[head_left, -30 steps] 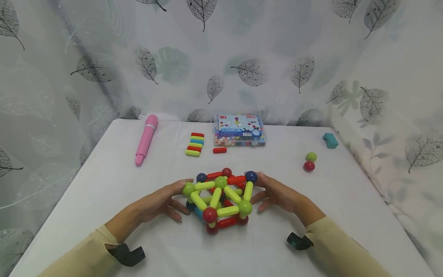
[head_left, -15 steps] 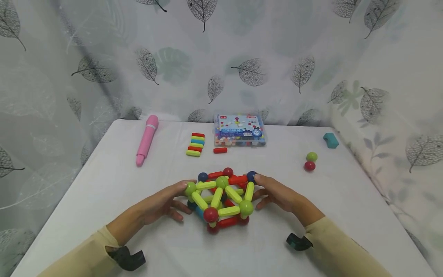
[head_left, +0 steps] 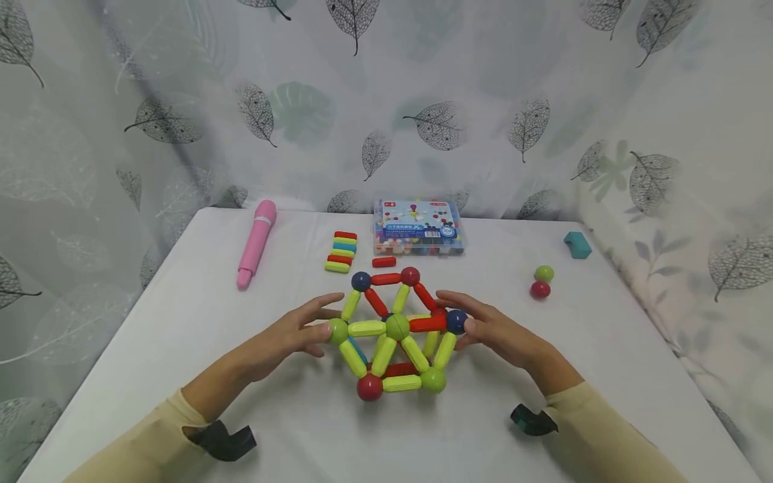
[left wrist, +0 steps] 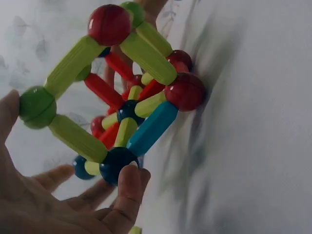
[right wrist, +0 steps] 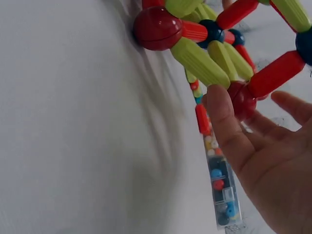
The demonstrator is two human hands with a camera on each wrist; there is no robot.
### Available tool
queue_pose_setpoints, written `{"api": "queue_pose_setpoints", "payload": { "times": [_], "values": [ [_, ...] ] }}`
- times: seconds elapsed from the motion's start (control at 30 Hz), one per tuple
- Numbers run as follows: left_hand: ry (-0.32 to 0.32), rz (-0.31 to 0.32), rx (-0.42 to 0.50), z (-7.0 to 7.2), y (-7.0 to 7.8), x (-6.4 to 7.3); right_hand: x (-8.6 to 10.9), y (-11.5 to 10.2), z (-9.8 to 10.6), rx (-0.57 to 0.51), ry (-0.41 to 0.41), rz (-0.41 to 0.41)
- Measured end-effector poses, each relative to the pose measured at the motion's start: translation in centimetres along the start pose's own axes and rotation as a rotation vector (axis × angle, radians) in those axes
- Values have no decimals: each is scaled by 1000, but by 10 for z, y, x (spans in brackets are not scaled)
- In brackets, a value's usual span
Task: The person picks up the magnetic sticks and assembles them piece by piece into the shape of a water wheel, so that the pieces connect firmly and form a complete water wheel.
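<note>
Both hands hold a magnetic ball-and-stick structure, built of red, green and dark blue balls with yellow-green, red and blue rods. My left hand grips its left side, the thumb at a green ball; in the left wrist view a fingertip presses a dark blue ball. On the other side, my right hand has its thumb at a dark blue ball; in the right wrist view a digit touches a red ball. The structure is tilted towards me. Whether it touches the table cannot be told.
Behind the structure lie a row of short coloured rods, a single red rod and a clear case of beads. A pink pen-like cylinder is at left. Two balls and a teal block sit at right.
The structure has been tilted, its far side rising and its near top edge tipping towards me. Both hands have turned with it, and the right has shifted slightly right.
</note>
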State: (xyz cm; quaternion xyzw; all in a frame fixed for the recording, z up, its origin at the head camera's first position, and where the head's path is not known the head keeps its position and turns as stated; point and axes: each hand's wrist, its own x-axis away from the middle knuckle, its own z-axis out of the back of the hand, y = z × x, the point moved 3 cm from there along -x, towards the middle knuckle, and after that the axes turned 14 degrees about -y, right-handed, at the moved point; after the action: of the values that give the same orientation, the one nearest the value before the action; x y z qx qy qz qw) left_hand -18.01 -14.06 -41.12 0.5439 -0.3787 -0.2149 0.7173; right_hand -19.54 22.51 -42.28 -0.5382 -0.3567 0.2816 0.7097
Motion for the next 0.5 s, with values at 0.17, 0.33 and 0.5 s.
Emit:
{"api": "queue_pose_setpoints", "payload": {
  "times": [0.17, 0.33, 0.5],
  "values": [
    [14, -68, -106, 1, 5, 1, 6, -1, 3, 56, 7, 32],
    [33, -178, -268, 0, 8, 1, 12, -5, 3, 81, -25, 105],
    [71, -251, -421, -2, 8, 2, 15, -9, -2, 138, -53, 119]
  ]
}}
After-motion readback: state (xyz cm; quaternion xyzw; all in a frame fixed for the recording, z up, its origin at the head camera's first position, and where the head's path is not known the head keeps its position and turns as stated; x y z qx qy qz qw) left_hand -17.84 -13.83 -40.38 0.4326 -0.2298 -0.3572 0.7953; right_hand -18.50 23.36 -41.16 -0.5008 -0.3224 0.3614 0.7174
